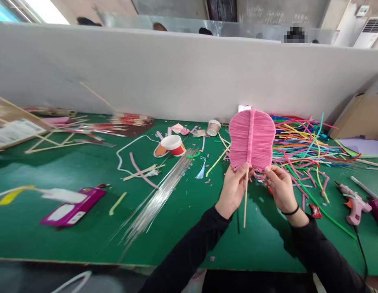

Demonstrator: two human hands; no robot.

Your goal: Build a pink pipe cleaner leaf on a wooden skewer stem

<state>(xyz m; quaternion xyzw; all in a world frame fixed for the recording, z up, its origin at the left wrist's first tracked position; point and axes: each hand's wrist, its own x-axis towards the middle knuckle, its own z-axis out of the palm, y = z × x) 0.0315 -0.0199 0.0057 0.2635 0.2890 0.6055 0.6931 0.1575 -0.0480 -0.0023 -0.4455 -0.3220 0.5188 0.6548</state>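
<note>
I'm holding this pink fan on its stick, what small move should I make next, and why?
Probably keep the left hand pinched on the wooden stick and let the right hand smooth the pink fan along its lower edge: that edge looks uneven, and both hands sit there.

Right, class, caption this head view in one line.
A pink fan on a stick, held by left hand and right hand above a green table of pipe cleaners.

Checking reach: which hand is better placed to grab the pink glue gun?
Likely the right hand: the glue gun lies on its side, while the left hand holds the pink fan by its stick.
</note>
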